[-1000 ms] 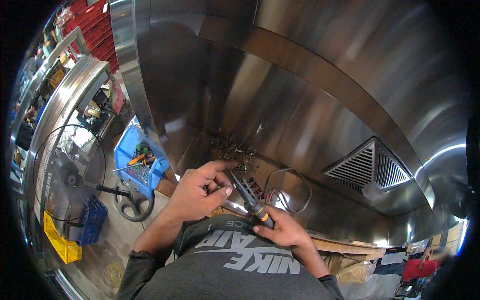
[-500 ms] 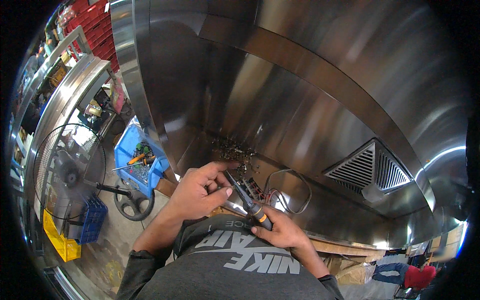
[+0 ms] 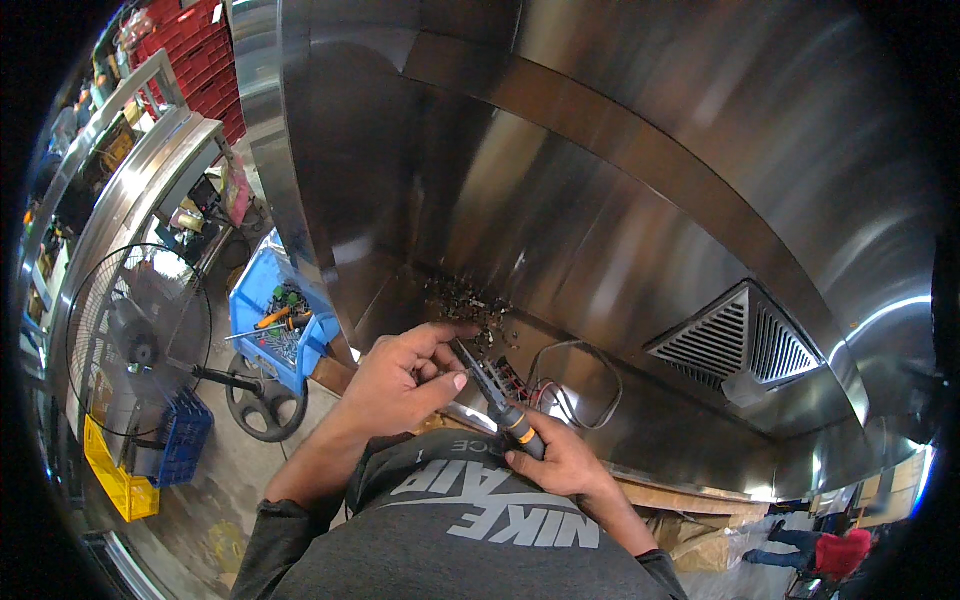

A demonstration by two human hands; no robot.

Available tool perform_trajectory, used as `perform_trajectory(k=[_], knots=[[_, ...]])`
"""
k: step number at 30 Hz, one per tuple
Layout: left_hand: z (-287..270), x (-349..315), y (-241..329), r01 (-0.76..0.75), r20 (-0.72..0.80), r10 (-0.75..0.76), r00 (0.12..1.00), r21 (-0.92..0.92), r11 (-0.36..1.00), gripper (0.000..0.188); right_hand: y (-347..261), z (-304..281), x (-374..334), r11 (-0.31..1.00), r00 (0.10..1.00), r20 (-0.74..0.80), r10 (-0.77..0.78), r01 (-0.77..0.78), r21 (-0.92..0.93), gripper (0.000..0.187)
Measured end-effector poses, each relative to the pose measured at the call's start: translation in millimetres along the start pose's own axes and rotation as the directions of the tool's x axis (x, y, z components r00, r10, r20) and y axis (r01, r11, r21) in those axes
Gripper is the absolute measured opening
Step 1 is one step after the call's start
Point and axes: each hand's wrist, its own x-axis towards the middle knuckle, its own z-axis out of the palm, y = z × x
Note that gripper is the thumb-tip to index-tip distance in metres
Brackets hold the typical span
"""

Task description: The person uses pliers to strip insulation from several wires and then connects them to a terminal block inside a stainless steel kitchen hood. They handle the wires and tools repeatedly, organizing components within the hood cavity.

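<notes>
My right hand (image 3: pixel 562 462) is wrapped round the dark handle of a black hand tool with an orange band (image 3: pixel 488 388); its exact kind is not clear. The narrow end of the tool slants up and left. Beside that end, my left hand (image 3: pixel 398 385) has its fingers bent and its thumb toward the tool; whatever it may pinch is too small to make out. Just beyond both hands, many small loose parts (image 3: pixel 470 305) lie scattered on the shiny metal surface. A dark block with red parts (image 3: pixel 512 380) sits partly behind the tool, by a looped cable (image 3: pixel 618 375).
Curved metal panels (image 3: pixel 620 200) surround the work, with a slotted vent (image 3: pixel 735 335) at right. At left are a blue bin (image 3: pixel 250 300) of tools and screws, a fan (image 3: pixel 138 345) and a yellow crate (image 3: pixel 110 470). A person in red (image 3: pixel 842 553) is at the far right.
My hands and the tool hold nearly the same pose, with the tool turned slightly. The person in red at the far right has shifted a little.
</notes>
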Motion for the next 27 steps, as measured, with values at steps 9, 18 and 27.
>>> perform_trajectory(k=[9,18,27], knots=[[8.7,6.6,-13.1,0.152,0.117,-0.11,0.987,-0.458,0.876,0.039,-2.7,3.9,-0.5,0.999,0.998,-0.06,0.002,0.0,0.033,0.061],[14.4,15.6,-38.2,-0.234,0.133,0.309,0.942,-0.403,0.885,0.031,28.0,-13.5,-2.2,0.853,0.944,0.33,0.021,-0.19,0.487,0.037],[42.3,16.7,-39.6,0.045,0.042,-0.018,0.999,-0.87,0.492,0.033,10.6,4.5,14.3,0.992,0.994,-0.078,-0.077,0.084,0.089,0.056]])
